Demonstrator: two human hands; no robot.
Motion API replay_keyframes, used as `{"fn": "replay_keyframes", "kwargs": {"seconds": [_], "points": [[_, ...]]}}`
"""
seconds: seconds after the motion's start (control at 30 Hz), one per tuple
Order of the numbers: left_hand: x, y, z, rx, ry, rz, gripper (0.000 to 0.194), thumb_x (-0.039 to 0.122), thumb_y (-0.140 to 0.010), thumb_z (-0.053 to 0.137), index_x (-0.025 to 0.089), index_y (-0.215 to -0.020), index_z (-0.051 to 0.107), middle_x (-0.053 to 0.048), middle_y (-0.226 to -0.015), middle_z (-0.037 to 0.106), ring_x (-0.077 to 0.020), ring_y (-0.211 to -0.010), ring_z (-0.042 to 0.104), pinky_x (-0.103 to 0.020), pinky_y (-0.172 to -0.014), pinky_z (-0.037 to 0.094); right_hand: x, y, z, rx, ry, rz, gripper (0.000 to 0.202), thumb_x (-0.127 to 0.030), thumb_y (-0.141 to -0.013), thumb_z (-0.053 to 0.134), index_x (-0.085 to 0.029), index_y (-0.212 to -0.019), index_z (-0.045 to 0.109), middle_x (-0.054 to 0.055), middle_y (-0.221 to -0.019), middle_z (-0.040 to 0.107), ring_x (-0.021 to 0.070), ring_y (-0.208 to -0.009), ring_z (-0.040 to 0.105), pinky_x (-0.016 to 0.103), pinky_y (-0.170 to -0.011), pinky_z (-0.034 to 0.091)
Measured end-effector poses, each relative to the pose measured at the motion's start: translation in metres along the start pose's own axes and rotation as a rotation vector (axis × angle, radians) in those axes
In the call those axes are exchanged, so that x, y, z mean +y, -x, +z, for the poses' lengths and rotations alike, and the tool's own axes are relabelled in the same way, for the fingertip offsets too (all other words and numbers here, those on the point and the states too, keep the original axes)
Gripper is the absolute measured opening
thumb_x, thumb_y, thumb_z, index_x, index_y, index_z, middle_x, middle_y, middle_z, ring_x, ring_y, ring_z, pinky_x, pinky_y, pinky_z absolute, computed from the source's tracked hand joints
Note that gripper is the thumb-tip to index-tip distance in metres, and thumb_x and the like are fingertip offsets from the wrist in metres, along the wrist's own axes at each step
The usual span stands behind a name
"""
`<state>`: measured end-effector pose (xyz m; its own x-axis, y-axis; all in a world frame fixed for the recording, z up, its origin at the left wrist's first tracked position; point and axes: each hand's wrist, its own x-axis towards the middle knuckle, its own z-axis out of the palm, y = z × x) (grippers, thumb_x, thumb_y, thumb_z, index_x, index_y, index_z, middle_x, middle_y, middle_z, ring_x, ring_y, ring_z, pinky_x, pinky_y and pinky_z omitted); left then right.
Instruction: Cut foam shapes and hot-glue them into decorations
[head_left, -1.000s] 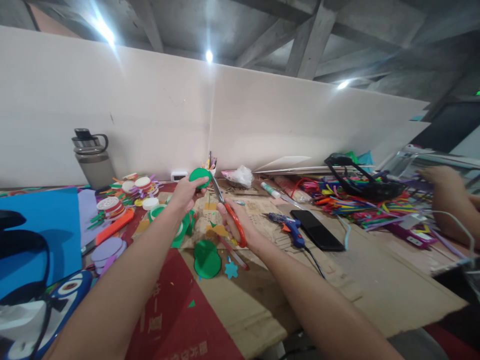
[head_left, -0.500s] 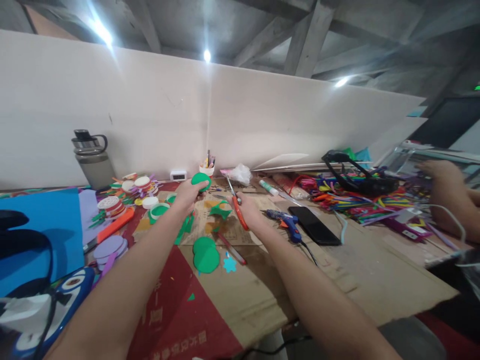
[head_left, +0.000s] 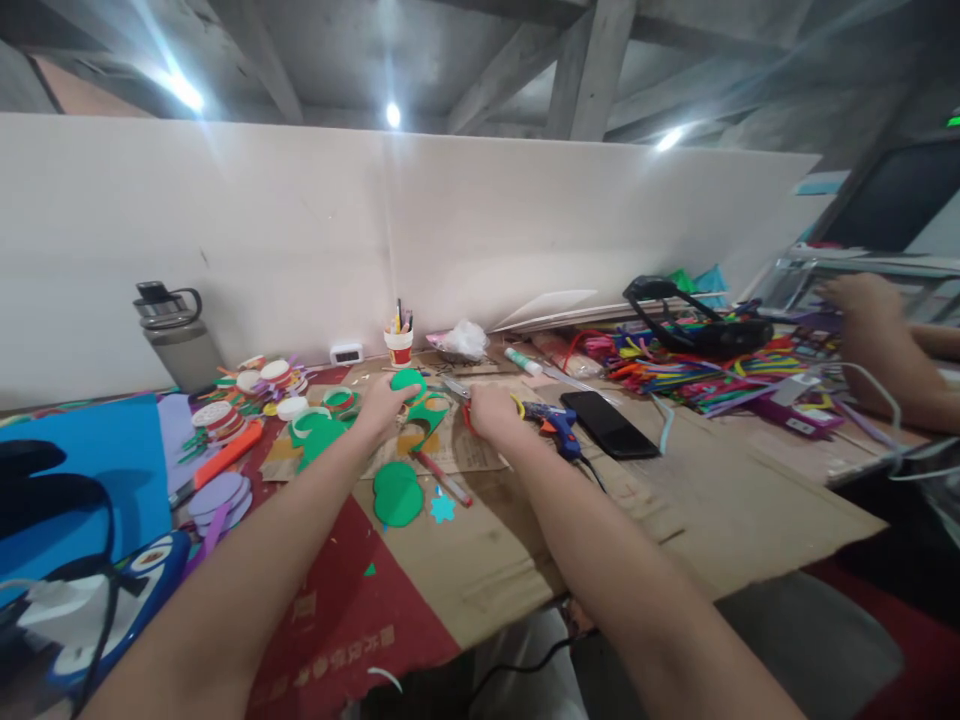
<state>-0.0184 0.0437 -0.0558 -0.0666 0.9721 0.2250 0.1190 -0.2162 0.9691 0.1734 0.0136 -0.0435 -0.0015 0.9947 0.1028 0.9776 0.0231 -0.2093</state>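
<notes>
Between the fingers and thumb of my left hand [head_left: 381, 408] is a green paper circle [head_left: 409, 382]. My right hand [head_left: 493, 412] grips a pair of scissors [head_left: 456, 388], its blades pointing left toward that circle. Part of the handle is hidden by my fingers. A green cut-out scrap [head_left: 429, 420] lies between my hands. Nearer to me, overlapping green circles [head_left: 398, 497] rest on the cardboard beside a light-blue flower-shaped piece [head_left: 442, 505] and a red pen [head_left: 444, 478]. More green paper [head_left: 321, 440] sits left of my left wrist.
A blue glue gun [head_left: 556, 425] and a black phone [head_left: 611, 425] lie right of my right hand. Left are an orange utility knife [head_left: 229, 452], lilac discs [head_left: 219, 502] and a bottle [head_left: 176, 340]. Another person's arm [head_left: 874, 345] is at far right, near colourful pipe cleaners [head_left: 697, 365].
My right hand has turned the scissors from pointing away to pointing left, toward the green circle. The camera view has shifted slightly. The left hand keeps hold of the circle.
</notes>
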Motion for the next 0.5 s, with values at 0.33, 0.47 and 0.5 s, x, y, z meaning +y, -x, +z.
{"fn": "replay_keyframes", "kwargs": {"seconds": [0.33,0.47,0.5], "points": [[-0.01,0.013,0.003,0.134,-0.048,0.088,0.02,0.033,-0.071,0.071,0.017,-0.079,0.063,0.0,-0.066,0.061,-0.0115,-0.052,0.049,-0.024,-0.05,0.039,-0.024,0.011,0.026,0.051,-0.197,-0.507,0.04,-0.006,-0.084,0.048,-0.024,-0.111,0.071,0.012,-0.119,0.066,0.0297,-0.121,0.049,0.057,-0.11,0.021],[-0.016,0.016,0.003,0.253,-0.037,0.135,0.017,0.033,-0.074,0.067,0.018,-0.08,0.063,0.001,-0.069,0.06,-0.0133,-0.061,0.052,-0.025,-0.057,0.043,-0.019,-0.005,0.028,0.131,-0.421,-0.393,0.032,-0.008,-0.082,0.048,-0.019,-0.099,0.074,0.013,-0.107,0.07,0.0282,-0.109,0.057,0.05,-0.105,0.031],[-0.017,0.016,0.003,0.268,-0.03,0.138,0.018,0.034,-0.073,0.068,0.018,-0.081,0.063,0.001,-0.069,0.06,-0.0142,-0.063,0.053,-0.025,-0.059,0.044,-0.015,-0.009,0.025,0.171,-0.494,-0.344,0.034,-0.009,-0.084,0.046,-0.018,-0.103,0.073,0.014,-0.111,0.069,0.0277,-0.11,0.057,0.047,-0.103,0.035]]}}
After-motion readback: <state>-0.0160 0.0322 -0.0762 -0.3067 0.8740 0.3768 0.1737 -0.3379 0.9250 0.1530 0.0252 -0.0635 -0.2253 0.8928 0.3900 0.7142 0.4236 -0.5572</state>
